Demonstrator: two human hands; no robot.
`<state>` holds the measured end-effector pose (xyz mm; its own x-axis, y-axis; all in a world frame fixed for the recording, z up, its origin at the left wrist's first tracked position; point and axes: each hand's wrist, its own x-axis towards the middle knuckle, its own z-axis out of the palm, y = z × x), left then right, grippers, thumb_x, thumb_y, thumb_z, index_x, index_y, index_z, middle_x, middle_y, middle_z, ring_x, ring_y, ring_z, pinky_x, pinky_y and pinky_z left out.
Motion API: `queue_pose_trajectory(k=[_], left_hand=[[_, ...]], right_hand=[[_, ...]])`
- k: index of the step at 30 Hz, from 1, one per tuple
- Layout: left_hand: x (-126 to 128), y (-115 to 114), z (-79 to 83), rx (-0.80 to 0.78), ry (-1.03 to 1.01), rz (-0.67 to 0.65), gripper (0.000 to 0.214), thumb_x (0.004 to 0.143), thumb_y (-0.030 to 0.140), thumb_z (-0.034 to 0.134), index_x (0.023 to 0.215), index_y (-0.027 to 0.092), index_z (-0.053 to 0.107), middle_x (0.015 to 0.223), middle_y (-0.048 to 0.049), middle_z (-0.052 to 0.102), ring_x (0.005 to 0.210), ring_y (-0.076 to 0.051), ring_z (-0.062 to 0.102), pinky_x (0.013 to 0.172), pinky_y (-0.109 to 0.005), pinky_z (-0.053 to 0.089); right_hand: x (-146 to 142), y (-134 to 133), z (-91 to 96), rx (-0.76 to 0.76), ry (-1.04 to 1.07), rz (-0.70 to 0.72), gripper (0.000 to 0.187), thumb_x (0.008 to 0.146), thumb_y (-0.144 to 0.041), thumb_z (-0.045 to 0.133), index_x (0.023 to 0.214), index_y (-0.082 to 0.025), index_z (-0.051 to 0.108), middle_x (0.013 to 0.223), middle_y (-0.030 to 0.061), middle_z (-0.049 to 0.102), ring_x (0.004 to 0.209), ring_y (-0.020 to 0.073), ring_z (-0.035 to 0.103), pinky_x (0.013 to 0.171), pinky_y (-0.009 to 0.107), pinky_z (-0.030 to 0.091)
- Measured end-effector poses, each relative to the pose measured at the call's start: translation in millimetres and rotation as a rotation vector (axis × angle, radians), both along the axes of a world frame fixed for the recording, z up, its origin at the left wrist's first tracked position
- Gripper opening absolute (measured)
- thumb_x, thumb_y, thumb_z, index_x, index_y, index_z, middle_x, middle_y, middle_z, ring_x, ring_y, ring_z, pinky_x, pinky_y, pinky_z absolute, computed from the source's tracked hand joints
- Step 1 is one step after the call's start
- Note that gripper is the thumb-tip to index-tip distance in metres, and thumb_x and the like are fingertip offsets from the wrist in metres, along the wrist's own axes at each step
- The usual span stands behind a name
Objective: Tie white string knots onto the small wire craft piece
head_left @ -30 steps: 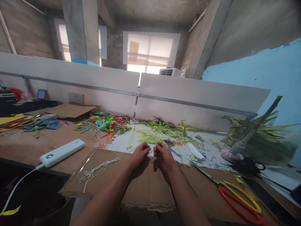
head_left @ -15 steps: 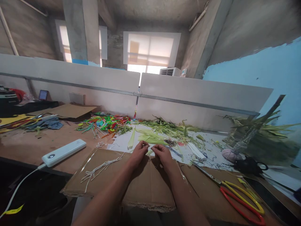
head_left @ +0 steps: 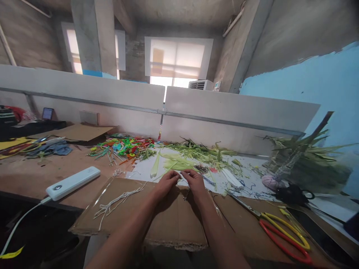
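Note:
My left hand (head_left: 168,182) and my right hand (head_left: 194,181) are held close together above the cardboard (head_left: 174,224), fingertips pinched and nearly touching. Something small and pale shows between the fingertips, too small to name. Below my right palm hangs a short piece of dark-and-white braided cord (head_left: 185,195); its upper part is hidden by the hand. To the left, a loose bundle of white strings (head_left: 119,201) lies on the cardboard. Pale green corn husks (head_left: 178,163) spread on a white sheet just beyond my fingers.
Scissors (head_left: 280,228) with red and yellow handles lie at right beside a dark phone (head_left: 316,231). A white power bank (head_left: 73,182) with a cable sits at left. Colourful bits (head_left: 127,145) are heaped behind. A husk figure (head_left: 288,164) with a pink ball stands far right.
My fingertips have come closer together, and the braided cord now shows below my right hand. The view has shifted slightly.

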<state>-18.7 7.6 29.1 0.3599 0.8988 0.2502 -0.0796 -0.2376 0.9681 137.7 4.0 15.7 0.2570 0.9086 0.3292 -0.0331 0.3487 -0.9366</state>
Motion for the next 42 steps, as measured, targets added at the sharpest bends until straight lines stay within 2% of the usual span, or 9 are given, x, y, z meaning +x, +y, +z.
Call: queue_pose_trajectory(k=[4,7,12,18,23,29,33,36,42], left_hand=[[1,-5,0.8,-0.054,0.025,-0.022,0.039,0.083,0.059,0.065,0.085,0.02,0.065,0.061,0.0038,0.049,0.053,-0.012,0.043,0.051,-0.024,0.032],[2,-10,2.7,-0.065,0.011,-0.04,0.038,0.085,0.06,0.065,0.093,0.022,0.065,0.07,0.0028,0.055,0.055,-0.012,0.049,0.053,-0.024,0.038],[4,-9,3.0,0.026,-0.003,-0.058,0.03,0.072,0.043,0.082,0.086,0.021,0.067,0.089,-0.0039,0.064,0.08,-0.019,0.059,0.072,-0.03,0.048],[11,-3,1.7,0.064,0.0,-0.054,0.022,0.065,0.028,0.082,0.082,0.019,0.071,0.081,-0.004,0.067,0.078,-0.019,0.057,0.073,-0.03,0.046],[16,-3,3.9,0.009,-0.034,-0.009,0.018,0.068,0.033,0.079,0.076,0.019,0.072,0.075,-0.0032,0.066,0.071,-0.018,0.057,0.066,-0.027,0.045],[13,3,-0.2,-0.127,-0.154,0.087,0.023,0.07,0.038,0.077,0.074,0.02,0.063,0.073,0.0004,0.063,0.057,-0.012,0.053,0.054,-0.023,0.042],[6,11,3.6,-0.189,-0.263,0.156,0.029,0.072,0.043,0.074,0.077,0.022,0.056,0.083,-0.0029,0.068,0.07,-0.015,0.063,0.06,-0.022,0.048],[2,18,11.0,-0.215,-0.329,0.192,0.037,0.069,0.047,0.075,0.077,0.023,0.047,0.082,-0.0045,0.069,0.077,-0.018,0.067,0.065,-0.025,0.052],[-8,23,21.8,-0.192,-0.325,0.234,0.038,0.069,0.047,0.072,0.082,0.024,0.045,0.064,0.0069,0.051,0.059,-0.013,0.057,0.066,-0.028,0.053]], right_hand=[[-1,-2,3.5,0.013,-0.001,0.019,0.027,0.066,-0.048,0.082,0.072,-0.022,0.077,0.064,0.0004,0.068,0.064,0.0202,0.059,0.065,0.031,0.046],[-1,-2,3.5,0.019,-0.002,0.019,0.027,0.066,-0.047,0.083,0.073,-0.021,0.078,0.068,0.0013,0.07,0.065,0.0199,0.06,0.067,0.031,0.047],[-1,2,-0.8,0.01,0.018,0.023,0.027,0.067,-0.047,0.082,0.074,-0.021,0.078,0.07,0.0025,0.073,0.068,0.021,0.063,0.071,0.033,0.05],[-1,5,-2.0,0.0,0.034,0.042,0.03,0.064,-0.048,0.083,0.073,-0.02,0.078,0.067,0.0023,0.072,0.064,0.0212,0.064,0.067,0.033,0.051],[0,5,-0.7,0.014,0.02,0.047,0.03,0.065,-0.047,0.082,0.075,-0.019,0.078,0.07,0.0032,0.073,0.068,0.0215,0.064,0.069,0.032,0.05],[0,9,-6.1,0.019,-0.003,-0.022,0.031,0.066,-0.05,0.079,0.075,-0.02,0.076,0.071,0.0019,0.07,0.069,0.0207,0.061,0.07,0.032,0.047],[3,11,-9.0,-0.015,-0.029,-0.064,0.033,0.065,-0.049,0.078,0.078,-0.019,0.077,0.061,-0.0003,0.063,0.059,0.0189,0.054,0.062,0.03,0.041],[6,11,-9.0,-0.02,-0.04,-0.102,0.032,0.065,-0.049,0.077,0.077,-0.019,0.076,0.062,0.0002,0.064,0.061,0.0196,0.053,0.061,0.029,0.04],[4,6,-4.9,-0.014,-0.039,-0.129,0.033,0.069,-0.05,0.074,0.078,-0.018,0.075,0.062,-0.0009,0.061,0.06,0.0181,0.05,0.061,0.028,0.038]])
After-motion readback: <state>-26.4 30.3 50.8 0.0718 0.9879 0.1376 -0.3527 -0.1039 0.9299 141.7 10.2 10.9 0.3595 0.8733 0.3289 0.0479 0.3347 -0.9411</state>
